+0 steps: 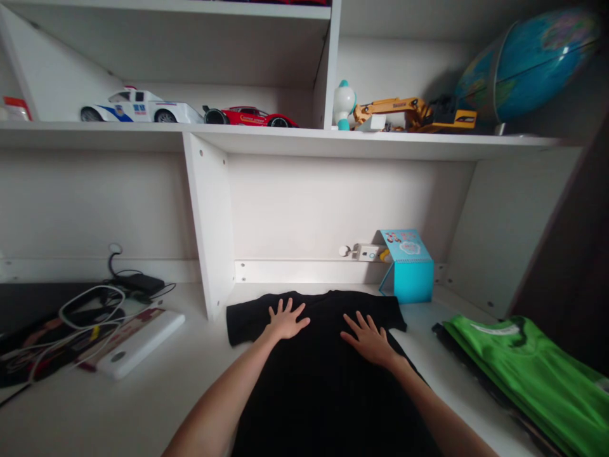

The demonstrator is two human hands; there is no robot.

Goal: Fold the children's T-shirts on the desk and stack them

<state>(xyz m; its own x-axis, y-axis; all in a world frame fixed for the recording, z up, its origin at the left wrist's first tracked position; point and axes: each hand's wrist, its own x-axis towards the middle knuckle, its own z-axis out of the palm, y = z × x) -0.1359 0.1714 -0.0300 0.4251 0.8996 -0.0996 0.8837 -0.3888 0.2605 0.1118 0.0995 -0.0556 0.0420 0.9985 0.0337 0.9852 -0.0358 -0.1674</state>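
Observation:
A black T-shirt (323, 381) lies spread out on the white desk (190, 393), its collar end toward the back panel and a short sleeve out to each side. My left hand (287, 319) rests flat on its upper left part, fingers spread. On the upper right part lies my right hand (369, 339), also flat with the fingers apart. Neither hand grips the cloth. The shirt's lower end runs out of view at the bottom, between my forearms.
Folded clothes with a green shirt (533, 362) on top lie at the right. A blue desk calendar (413, 279) stands behind the right sleeve. Cables (90, 324) and a white box-like thing (143, 346) are at the left. Toy cars and a globe (528, 70) sit on the shelf above.

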